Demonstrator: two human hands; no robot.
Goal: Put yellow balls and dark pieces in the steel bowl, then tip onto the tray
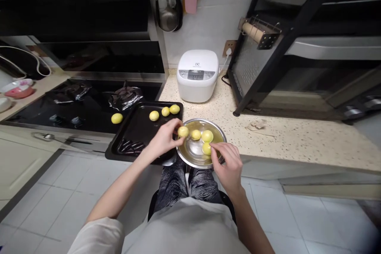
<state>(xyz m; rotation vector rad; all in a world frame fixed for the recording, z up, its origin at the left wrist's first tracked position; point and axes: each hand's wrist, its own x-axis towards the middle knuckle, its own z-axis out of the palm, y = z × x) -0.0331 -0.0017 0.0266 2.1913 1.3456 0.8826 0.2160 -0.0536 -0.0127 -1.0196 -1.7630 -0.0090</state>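
Note:
A steel bowl [197, 164] at the counter's front edge holds lemons, among them one yellow lemon [195, 135] and a paler one [207, 136]. My left hand [166, 137] pinches a lemon [183, 131] between thumb and fingers over the bowl's left rim. On the right side of the bowl, my right hand [228, 162] has its fingertips closed on another lemon [206, 149], which it partly hides. Left of the bowl lies a black baking tray [143, 121]. Three lemons [165, 111] rest at its far side, and several dark, glossy, long pieces [131, 147] at its near left.
A single lemon [117, 118] lies on the black gas hob [98, 107], left of the tray. Behind the bowl stands a white rice cooker [197, 75]. A black rack [256, 47] with an oven occupies the right. Brown scraps [257, 125] lie on the speckled counter [291, 139].

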